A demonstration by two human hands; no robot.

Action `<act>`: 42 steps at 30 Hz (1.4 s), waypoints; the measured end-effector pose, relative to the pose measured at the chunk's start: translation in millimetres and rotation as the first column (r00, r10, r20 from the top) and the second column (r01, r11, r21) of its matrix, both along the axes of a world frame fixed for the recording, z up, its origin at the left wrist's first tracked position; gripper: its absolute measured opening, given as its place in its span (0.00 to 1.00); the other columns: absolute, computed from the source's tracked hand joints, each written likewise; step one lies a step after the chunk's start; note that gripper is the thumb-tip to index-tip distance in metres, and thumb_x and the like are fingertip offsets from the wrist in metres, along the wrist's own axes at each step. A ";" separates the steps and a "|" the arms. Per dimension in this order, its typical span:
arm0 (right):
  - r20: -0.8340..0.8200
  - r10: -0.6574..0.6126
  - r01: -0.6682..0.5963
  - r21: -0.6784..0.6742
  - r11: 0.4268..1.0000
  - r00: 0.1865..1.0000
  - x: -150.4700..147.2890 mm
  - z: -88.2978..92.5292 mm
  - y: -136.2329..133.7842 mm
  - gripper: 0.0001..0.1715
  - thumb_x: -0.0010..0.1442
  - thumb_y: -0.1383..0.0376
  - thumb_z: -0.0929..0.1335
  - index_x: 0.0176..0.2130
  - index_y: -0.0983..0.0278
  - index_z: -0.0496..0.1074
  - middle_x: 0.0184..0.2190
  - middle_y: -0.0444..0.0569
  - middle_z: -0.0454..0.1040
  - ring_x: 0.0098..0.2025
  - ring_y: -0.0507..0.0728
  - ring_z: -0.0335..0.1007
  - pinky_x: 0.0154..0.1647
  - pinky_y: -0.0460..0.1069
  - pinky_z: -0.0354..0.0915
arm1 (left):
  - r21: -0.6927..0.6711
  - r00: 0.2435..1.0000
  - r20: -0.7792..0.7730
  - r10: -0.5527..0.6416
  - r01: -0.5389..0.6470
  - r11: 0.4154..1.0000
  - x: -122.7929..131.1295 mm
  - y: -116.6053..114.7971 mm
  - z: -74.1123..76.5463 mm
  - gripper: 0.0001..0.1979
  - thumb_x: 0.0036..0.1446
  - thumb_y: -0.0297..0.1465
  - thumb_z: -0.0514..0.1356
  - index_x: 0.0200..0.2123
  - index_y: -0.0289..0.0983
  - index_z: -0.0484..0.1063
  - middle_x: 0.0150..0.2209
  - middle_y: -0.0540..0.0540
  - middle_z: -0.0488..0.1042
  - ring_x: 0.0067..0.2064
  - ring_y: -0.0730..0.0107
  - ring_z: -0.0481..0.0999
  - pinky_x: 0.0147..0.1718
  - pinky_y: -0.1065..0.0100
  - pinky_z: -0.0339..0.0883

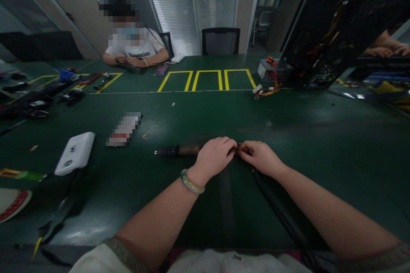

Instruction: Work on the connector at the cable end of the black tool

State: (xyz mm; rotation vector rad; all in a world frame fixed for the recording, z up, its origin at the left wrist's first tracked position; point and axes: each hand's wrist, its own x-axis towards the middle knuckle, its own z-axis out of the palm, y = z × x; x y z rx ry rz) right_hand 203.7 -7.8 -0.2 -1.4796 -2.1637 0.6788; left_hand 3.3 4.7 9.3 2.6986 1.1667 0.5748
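Clasped around a dark rod-shaped tool (179,150), the left hand (215,156) meets the right hand (261,156) at frame centre.
The left fist keeps the tool flat on the green table (320,136), probably for steadiness, with its tip pointing left. The right fingertips pinch a small part (237,150) at its rear end, where a black cable (278,211) runs to the lower right. Both forearms reach forward, wrists low.
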 end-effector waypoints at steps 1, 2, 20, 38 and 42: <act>-0.001 -0.001 0.001 0.001 1.000 1.000 0.1 -0.4 0.0 0.05 0.61 0.61 0.68 0.36 0.59 0.74 0.31 0.42 0.77 0.32 0.54 0.71 0.33 0.48 0.61 | -0.002 1.000 0.007 0.021 -0.021 1.000 0.2 -0.6 -0.4 0.08 0.61 0.29 0.60 0.44 0.40 0.67 0.41 0.48 0.72 0.43 0.64 0.73 0.44 0.61 0.67; -0.001 -0.002 0.002 0.005 1.000 1.000 0.3 -0.7 0.0 0.05 0.60 0.61 0.68 0.35 0.59 0.74 0.31 0.42 0.76 0.32 0.54 0.71 0.33 0.48 0.61 | -0.006 0.999 0.013 0.045 -0.045 0.999 0.4 -1.1 -0.8 0.10 0.60 0.30 0.60 0.45 0.40 0.66 0.40 0.48 0.72 0.43 0.64 0.73 0.43 0.61 0.67; -0.012 -0.006 0.005 -0.006 1.000 1.000 0.6 -1.0 -0.1 0.06 0.61 0.61 0.67 0.35 0.60 0.74 0.31 0.43 0.76 0.32 0.53 0.71 0.32 0.47 0.60 | -0.007 0.999 0.010 0.041 -0.041 0.999 0.7 -0.2 -0.3 0.10 0.59 0.29 0.61 0.44 0.39 0.66 0.39 0.48 0.72 0.42 0.64 0.72 0.42 0.62 0.67; -0.010 -0.006 0.006 -0.013 1.000 1.000 1.1 -0.3 -0.3 0.06 0.61 0.61 0.68 0.36 0.60 0.74 0.31 0.42 0.76 0.32 0.54 0.71 0.33 0.48 0.61 | -0.010 1.000 0.000 0.004 -0.004 1.000 -0.4 0.5 0.0 0.04 0.61 0.29 0.59 0.39 0.38 0.67 0.39 0.48 0.71 0.42 0.65 0.72 0.43 0.62 0.66; -0.012 -0.004 0.004 -0.004 1.000 1.000 1.0 -0.5 -0.5 0.05 0.60 0.61 0.68 0.36 0.59 0.74 0.31 0.42 0.76 0.32 0.53 0.71 0.32 0.47 0.60 | -0.002 1.000 0.002 0.008 -0.008 1.000 -0.2 0.7 -1.3 0.05 0.60 0.28 0.60 0.39 0.39 0.67 0.39 0.49 0.71 0.42 0.65 0.71 0.43 0.62 0.66</act>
